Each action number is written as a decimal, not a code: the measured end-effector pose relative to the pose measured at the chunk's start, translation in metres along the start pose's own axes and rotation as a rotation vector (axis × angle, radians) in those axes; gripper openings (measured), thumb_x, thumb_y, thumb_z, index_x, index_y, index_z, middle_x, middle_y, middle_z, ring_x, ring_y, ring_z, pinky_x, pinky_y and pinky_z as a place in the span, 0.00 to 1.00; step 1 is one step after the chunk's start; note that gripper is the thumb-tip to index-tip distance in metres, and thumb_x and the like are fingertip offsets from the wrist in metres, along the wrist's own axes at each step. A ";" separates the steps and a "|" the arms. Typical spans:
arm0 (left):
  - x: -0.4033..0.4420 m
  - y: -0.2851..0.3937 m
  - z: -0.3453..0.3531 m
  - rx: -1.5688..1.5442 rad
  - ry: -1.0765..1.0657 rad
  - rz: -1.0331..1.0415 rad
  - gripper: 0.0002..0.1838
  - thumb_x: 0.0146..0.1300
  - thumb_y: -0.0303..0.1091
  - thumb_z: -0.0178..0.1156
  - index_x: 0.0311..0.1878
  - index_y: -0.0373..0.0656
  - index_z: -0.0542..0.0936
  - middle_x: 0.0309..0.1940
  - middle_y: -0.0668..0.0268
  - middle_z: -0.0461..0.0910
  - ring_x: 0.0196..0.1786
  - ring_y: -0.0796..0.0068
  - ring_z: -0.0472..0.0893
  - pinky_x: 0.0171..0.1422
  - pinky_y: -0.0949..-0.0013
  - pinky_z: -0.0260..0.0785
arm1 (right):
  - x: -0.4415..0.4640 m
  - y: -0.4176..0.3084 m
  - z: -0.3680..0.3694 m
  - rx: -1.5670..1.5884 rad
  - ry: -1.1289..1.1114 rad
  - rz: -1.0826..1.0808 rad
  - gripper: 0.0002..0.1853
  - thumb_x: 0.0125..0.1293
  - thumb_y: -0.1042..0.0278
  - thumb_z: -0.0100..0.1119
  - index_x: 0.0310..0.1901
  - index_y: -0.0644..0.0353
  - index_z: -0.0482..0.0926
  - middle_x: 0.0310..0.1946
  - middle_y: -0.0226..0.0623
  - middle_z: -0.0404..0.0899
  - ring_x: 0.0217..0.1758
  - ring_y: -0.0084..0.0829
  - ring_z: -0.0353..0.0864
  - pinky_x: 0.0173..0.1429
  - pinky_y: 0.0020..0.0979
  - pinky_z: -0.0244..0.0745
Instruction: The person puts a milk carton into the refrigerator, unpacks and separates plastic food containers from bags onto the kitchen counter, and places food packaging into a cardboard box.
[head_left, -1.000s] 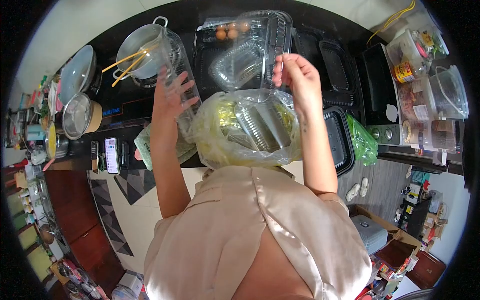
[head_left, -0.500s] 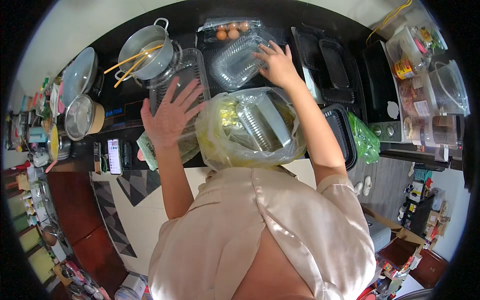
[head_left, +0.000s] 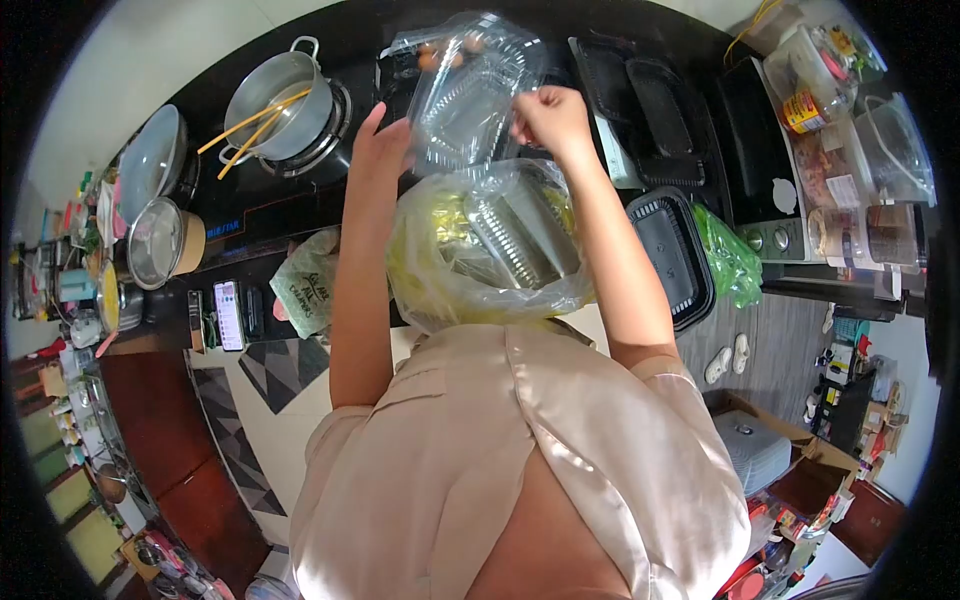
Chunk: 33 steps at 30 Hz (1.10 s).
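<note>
Closest to me, the plastic bag sits on the worktop, clear containers inside. Beyond it, my right hand has its fingers closed on the right edge of a clear lid; my left hand is at its left edge, grip impossible to tell. Farther back, eggs show through the plastic.

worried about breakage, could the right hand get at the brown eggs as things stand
Probably not directly: the right hand seems to be gripping the clear plastic container, which partly covers the brown eggs in this view.
</note>
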<state>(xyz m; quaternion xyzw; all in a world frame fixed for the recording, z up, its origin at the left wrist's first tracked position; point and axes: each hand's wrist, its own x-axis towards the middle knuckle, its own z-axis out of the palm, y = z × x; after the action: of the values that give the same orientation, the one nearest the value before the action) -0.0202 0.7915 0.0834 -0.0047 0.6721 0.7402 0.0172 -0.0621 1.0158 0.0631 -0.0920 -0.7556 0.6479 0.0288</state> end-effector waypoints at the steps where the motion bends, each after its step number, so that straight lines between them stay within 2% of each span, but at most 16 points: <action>1: 0.000 -0.011 -0.004 0.073 0.022 0.108 0.25 0.70 0.44 0.51 0.64 0.39 0.67 0.52 0.57 0.77 0.51 0.68 0.78 0.54 0.65 0.72 | 0.011 0.007 0.000 -0.013 0.069 0.016 0.13 0.60 0.68 0.58 0.22 0.68 0.76 0.16 0.39 0.80 0.15 0.22 0.77 0.21 0.24 0.73; 2: -0.003 -0.020 -0.005 0.076 0.015 0.105 0.25 0.70 0.44 0.51 0.64 0.39 0.67 0.52 0.57 0.77 0.51 0.68 0.78 0.54 0.65 0.72 | 0.020 0.014 -0.001 -0.025 0.140 0.033 0.14 0.60 0.66 0.59 0.22 0.68 0.76 0.16 0.39 0.80 0.15 0.22 0.77 0.20 0.24 0.73; 4: -0.018 -0.029 -0.003 0.126 -0.046 -0.059 0.18 0.68 0.40 0.55 0.54 0.38 0.75 0.41 0.65 0.81 0.41 0.78 0.80 0.43 0.71 0.72 | 0.025 0.017 0.002 0.036 0.139 0.074 0.17 0.60 0.60 0.63 0.25 0.69 0.78 0.17 0.40 0.80 0.16 0.24 0.79 0.21 0.24 0.74; 6: -0.039 -0.036 0.005 0.115 -0.320 -0.121 0.16 0.68 0.42 0.56 0.45 0.37 0.80 0.32 0.67 0.82 0.33 0.82 0.79 0.37 0.74 0.71 | 0.024 0.023 0.005 -0.041 0.002 0.268 0.21 0.60 0.55 0.63 0.30 0.72 0.80 0.19 0.41 0.81 0.17 0.27 0.81 0.21 0.23 0.75; 7: -0.048 -0.038 0.011 0.114 -0.324 -0.128 0.16 0.68 0.42 0.56 0.45 0.37 0.80 0.32 0.67 0.82 0.33 0.82 0.79 0.37 0.74 0.71 | 0.019 0.028 0.006 -0.221 0.072 0.231 0.23 0.60 0.52 0.62 0.35 0.71 0.81 0.21 0.39 0.82 0.21 0.27 0.83 0.26 0.24 0.76; 9: -0.061 -0.044 0.026 0.377 -0.607 -0.434 0.19 0.66 0.46 0.56 0.42 0.37 0.81 0.29 0.62 0.83 0.32 0.73 0.82 0.39 0.71 0.72 | -0.001 0.032 -0.001 -0.279 0.078 0.099 0.22 0.60 0.51 0.62 0.37 0.69 0.82 0.21 0.38 0.83 0.22 0.26 0.84 0.28 0.25 0.76; 10: -0.064 -0.057 0.031 0.372 -0.609 -0.440 0.19 0.66 0.46 0.56 0.42 0.37 0.81 0.29 0.62 0.83 0.32 0.73 0.82 0.39 0.71 0.72 | -0.016 0.029 -0.005 -0.332 0.081 -0.039 0.21 0.61 0.51 0.61 0.38 0.66 0.83 0.21 0.36 0.83 0.24 0.26 0.84 0.31 0.25 0.76; 11: -0.066 -0.078 0.035 0.523 -0.653 -0.322 0.20 0.67 0.46 0.55 0.43 0.36 0.81 0.29 0.62 0.83 0.32 0.74 0.82 0.38 0.70 0.72 | -0.030 0.025 -0.012 -0.227 0.029 -0.027 0.18 0.60 0.51 0.62 0.38 0.61 0.84 0.22 0.36 0.83 0.27 0.25 0.85 0.35 0.27 0.76; 13: -0.073 -0.086 0.047 0.858 -0.599 -0.010 0.23 0.67 0.51 0.53 0.45 0.37 0.80 0.30 0.59 0.83 0.32 0.72 0.82 0.37 0.67 0.73 | -0.054 0.023 -0.029 -0.283 -0.071 0.035 0.17 0.62 0.57 0.60 0.41 0.64 0.83 0.26 0.39 0.84 0.28 0.26 0.84 0.36 0.26 0.77; 16: -0.062 -0.085 0.064 0.917 -0.664 -0.056 0.27 0.66 0.55 0.53 0.47 0.37 0.79 0.33 0.59 0.83 0.34 0.72 0.83 0.38 0.68 0.74 | -0.091 0.032 -0.049 -0.523 -0.163 0.030 0.15 0.64 0.64 0.58 0.45 0.68 0.81 0.31 0.43 0.84 0.31 0.29 0.84 0.39 0.26 0.78; 17: -0.057 -0.098 0.069 0.624 -0.678 -0.278 0.23 0.67 0.50 0.52 0.45 0.36 0.79 0.36 0.51 0.83 0.39 0.55 0.83 0.46 0.60 0.73 | -0.102 0.037 -0.052 -0.705 -0.148 -0.037 0.14 0.64 0.66 0.57 0.46 0.67 0.81 0.32 0.44 0.85 0.32 0.31 0.84 0.41 0.28 0.78; 18: -0.055 -0.108 0.071 0.621 -0.682 -0.278 0.23 0.67 0.50 0.52 0.45 0.36 0.79 0.36 0.51 0.83 0.39 0.55 0.83 0.46 0.60 0.73 | -0.112 0.040 -0.051 -0.592 -0.104 0.034 0.13 0.61 0.66 0.55 0.43 0.63 0.83 0.38 0.49 0.83 0.45 0.46 0.82 0.52 0.38 0.75; 20: -0.056 -0.122 0.073 0.188 -0.575 -0.568 0.23 0.69 0.48 0.53 0.55 0.37 0.74 0.41 0.56 0.82 0.37 0.68 0.84 0.41 0.71 0.77 | -0.125 0.058 -0.052 -0.508 -0.137 -0.037 0.17 0.62 0.68 0.53 0.50 0.63 0.79 0.48 0.52 0.79 0.53 0.47 0.79 0.59 0.36 0.71; 21: -0.060 -0.113 0.074 0.091 -0.535 -0.597 0.19 0.70 0.41 0.53 0.54 0.34 0.73 0.40 0.55 0.81 0.38 0.66 0.84 0.43 0.70 0.78 | -0.131 0.061 -0.051 -0.460 -0.176 0.029 0.20 0.62 0.68 0.53 0.55 0.63 0.76 0.54 0.53 0.75 0.59 0.47 0.75 0.62 0.35 0.68; 25: -0.065 -0.112 0.071 -0.147 -0.469 -0.611 0.16 0.70 0.36 0.52 0.50 0.30 0.73 0.41 0.54 0.79 0.44 0.63 0.84 0.49 0.66 0.78 | -0.147 0.074 -0.046 -0.412 -0.137 -0.070 0.21 0.60 0.68 0.57 0.56 0.62 0.76 0.58 0.53 0.73 0.61 0.47 0.73 0.62 0.36 0.69; 33: -0.073 -0.113 0.065 -0.141 -0.391 -0.575 0.12 0.67 0.32 0.50 0.44 0.30 0.74 0.35 0.57 0.80 0.39 0.63 0.84 0.46 0.67 0.79 | -0.154 0.082 -0.046 -0.474 -0.200 -0.174 0.25 0.60 0.68 0.60 0.60 0.61 0.73 0.62 0.53 0.69 0.67 0.46 0.67 0.68 0.35 0.61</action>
<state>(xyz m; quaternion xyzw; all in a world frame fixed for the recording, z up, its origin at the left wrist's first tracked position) 0.0578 0.8653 -0.0203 -0.0530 0.5745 0.7367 0.3526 0.1052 1.0451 0.0016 0.0333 -0.8904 0.4538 -0.0128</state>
